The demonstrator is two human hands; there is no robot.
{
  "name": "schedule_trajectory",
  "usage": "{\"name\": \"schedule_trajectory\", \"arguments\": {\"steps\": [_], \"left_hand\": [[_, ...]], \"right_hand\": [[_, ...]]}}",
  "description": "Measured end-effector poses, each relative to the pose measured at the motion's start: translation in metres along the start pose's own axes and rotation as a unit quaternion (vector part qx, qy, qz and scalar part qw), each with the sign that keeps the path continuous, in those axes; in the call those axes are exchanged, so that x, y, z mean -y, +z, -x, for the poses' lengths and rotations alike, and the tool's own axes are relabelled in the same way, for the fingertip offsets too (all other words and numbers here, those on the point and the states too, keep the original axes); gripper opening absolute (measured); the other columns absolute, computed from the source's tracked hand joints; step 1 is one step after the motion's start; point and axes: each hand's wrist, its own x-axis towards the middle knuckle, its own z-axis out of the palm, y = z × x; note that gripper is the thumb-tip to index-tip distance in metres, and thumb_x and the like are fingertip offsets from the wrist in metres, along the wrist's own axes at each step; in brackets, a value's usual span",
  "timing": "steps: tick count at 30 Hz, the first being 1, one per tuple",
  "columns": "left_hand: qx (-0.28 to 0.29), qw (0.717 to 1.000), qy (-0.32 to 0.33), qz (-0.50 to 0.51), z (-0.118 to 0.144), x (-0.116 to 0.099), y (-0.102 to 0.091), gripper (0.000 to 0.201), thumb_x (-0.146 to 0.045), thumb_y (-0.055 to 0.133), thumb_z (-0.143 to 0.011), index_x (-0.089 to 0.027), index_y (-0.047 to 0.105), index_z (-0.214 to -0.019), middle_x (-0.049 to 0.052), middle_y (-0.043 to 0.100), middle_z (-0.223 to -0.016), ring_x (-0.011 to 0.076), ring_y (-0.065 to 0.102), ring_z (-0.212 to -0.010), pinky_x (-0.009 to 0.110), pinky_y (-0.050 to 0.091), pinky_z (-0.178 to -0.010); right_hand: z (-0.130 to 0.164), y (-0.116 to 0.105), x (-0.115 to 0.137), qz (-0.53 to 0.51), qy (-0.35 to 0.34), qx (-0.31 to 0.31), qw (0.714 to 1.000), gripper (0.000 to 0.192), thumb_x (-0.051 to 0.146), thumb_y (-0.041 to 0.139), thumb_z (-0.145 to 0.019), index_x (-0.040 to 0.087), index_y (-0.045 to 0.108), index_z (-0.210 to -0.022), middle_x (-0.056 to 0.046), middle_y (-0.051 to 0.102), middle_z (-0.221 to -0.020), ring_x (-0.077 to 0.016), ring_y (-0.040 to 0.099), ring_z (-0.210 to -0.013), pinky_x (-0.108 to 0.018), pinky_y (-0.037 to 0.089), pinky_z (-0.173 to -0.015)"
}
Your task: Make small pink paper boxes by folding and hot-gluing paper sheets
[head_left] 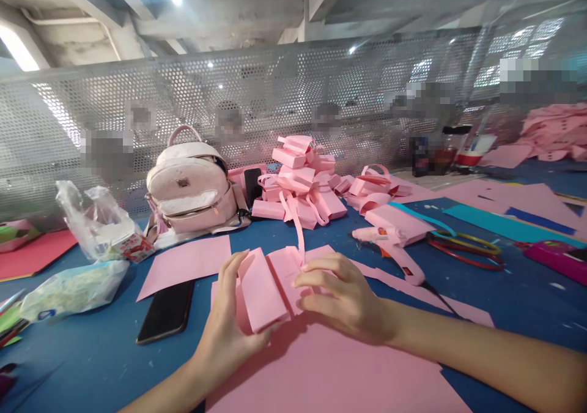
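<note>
My left hand [224, 327] grips a folded pink paper box [261, 287], thumb on its front flap and fingers behind it. My right hand [342, 293] presses fingertips on the box's right part, beside a thin pink paper strip [299, 232] standing up from it. The box sits on a large pink paper sheet [334, 376] lying on the blue table [92, 358] in front of me.
A black phone [167, 311] lies left of my hands on another pink sheet [188, 261]. Behind are a pile of finished pink boxes [300, 180], a pink backpack [190, 186], a pink glue gun [394, 251], plastic bags [98, 220] at left, and coloured paper sheets [509, 208] at right.
</note>
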Motion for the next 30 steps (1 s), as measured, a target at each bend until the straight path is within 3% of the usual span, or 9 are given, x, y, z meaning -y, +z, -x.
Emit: {"name": "schedule_trajectory", "arguments": {"steps": [5,8,12,14,17,20,23,27,30], "left_hand": [[-0.016,0.999,-0.028,0.033,-0.001,0.003,0.001,0.086,-0.038,0.075,-0.079,-0.033,0.025,-0.148,0.012,0.033,-0.154,0.0374,0.036,-0.141,0.059,0.029,-0.115],[-0.034,0.991,-0.081,0.096,-0.004,0.005,-0.001,0.083,-0.043,0.073,-0.082,-0.031,0.026,-0.149,0.012,0.035,-0.155,0.0359,0.041,-0.140,0.054,0.037,-0.113],[-0.062,0.956,-0.166,0.234,-0.011,0.004,-0.005,0.077,-0.062,0.065,-0.084,-0.031,0.034,-0.147,0.011,0.046,-0.151,0.0356,0.043,-0.141,0.055,0.037,-0.114],[-0.003,0.907,-0.205,0.369,-0.015,0.004,-0.007,0.072,-0.070,0.052,-0.088,-0.028,0.042,-0.144,0.012,0.052,-0.147,0.0357,0.050,-0.136,0.056,0.040,-0.112],[0.084,0.795,-0.254,0.545,-0.018,0.007,-0.007,0.069,-0.071,0.039,-0.093,-0.020,0.055,-0.136,0.015,0.060,-0.139,0.0338,0.057,-0.130,0.055,0.040,-0.114],[0.081,0.715,-0.273,0.639,-0.020,0.013,-0.007,0.065,-0.068,0.043,-0.093,-0.017,0.059,-0.131,0.015,0.064,-0.133,0.0312,0.060,-0.126,0.054,0.037,-0.117],[0.075,0.677,-0.277,0.678,-0.021,0.018,-0.008,0.064,-0.067,0.046,-0.093,-0.017,0.060,-0.129,0.015,0.065,-0.131,0.0304,0.062,-0.123,0.056,0.036,-0.118],[0.071,0.688,-0.275,0.668,-0.022,0.016,-0.008,0.067,-0.070,0.044,-0.092,-0.017,0.059,-0.130,0.015,0.063,-0.135,0.0308,0.062,-0.123,0.055,0.037,-0.118],[0.052,0.763,-0.272,0.584,-0.021,0.014,-0.006,0.071,-0.071,0.044,-0.091,-0.017,0.053,-0.138,0.016,0.059,-0.141,0.0322,0.058,-0.129,0.052,0.037,-0.117]], "right_hand": [[0.000,0.000,0.000,-0.003,0.019,0.016,1.000,0.005,0.019,0.064,-0.096,0.022,0.069,-0.097,-0.002,0.074,-0.103,-0.0194,0.056,-0.109,-0.034,0.046,-0.095],[0.001,-0.002,0.000,-0.009,-0.011,0.017,1.000,0.011,0.021,0.064,-0.097,0.023,0.070,-0.105,-0.002,0.073,-0.102,-0.0185,0.057,-0.108,-0.034,0.045,-0.095],[0.003,-0.005,0.000,-0.029,-0.045,0.000,0.999,0.012,0.016,0.063,-0.096,0.023,0.071,-0.100,0.000,0.075,-0.097,-0.0165,0.058,-0.100,-0.032,0.043,-0.087],[0.003,-0.006,0.000,-0.035,-0.037,0.018,0.999,0.014,0.015,0.060,-0.098,0.024,0.070,-0.099,0.002,0.076,-0.094,-0.0152,0.058,-0.095,-0.032,0.042,-0.085],[0.002,-0.006,-0.001,-0.049,-0.009,0.038,0.998,0.015,0.021,0.055,-0.102,0.024,0.070,-0.098,0.002,0.076,-0.093,-0.0158,0.058,-0.094,-0.033,0.040,-0.084],[0.002,-0.006,-0.002,-0.080,0.005,0.047,0.996,0.020,0.027,0.050,-0.105,0.024,0.070,-0.107,0.000,0.076,-0.093,-0.0179,0.057,-0.091,-0.035,0.039,-0.081],[0.001,-0.007,-0.002,-0.109,0.007,0.051,0.993,0.029,0.028,0.042,-0.107,0.022,0.067,-0.119,-0.002,0.076,-0.092,-0.0186,0.055,-0.085,-0.036,0.038,-0.078],[0.003,-0.005,-0.003,-0.146,0.047,0.036,0.988,0.031,0.028,0.042,-0.107,0.018,0.070,-0.115,-0.005,0.076,-0.090,-0.0192,0.055,-0.080,-0.036,0.041,-0.074],[0.008,0.000,-0.006,-0.170,0.102,0.028,0.980,0.024,0.028,0.054,-0.102,0.019,0.074,-0.110,-0.003,0.076,-0.080,-0.0175,0.060,-0.073,-0.033,0.042,-0.069]]}}
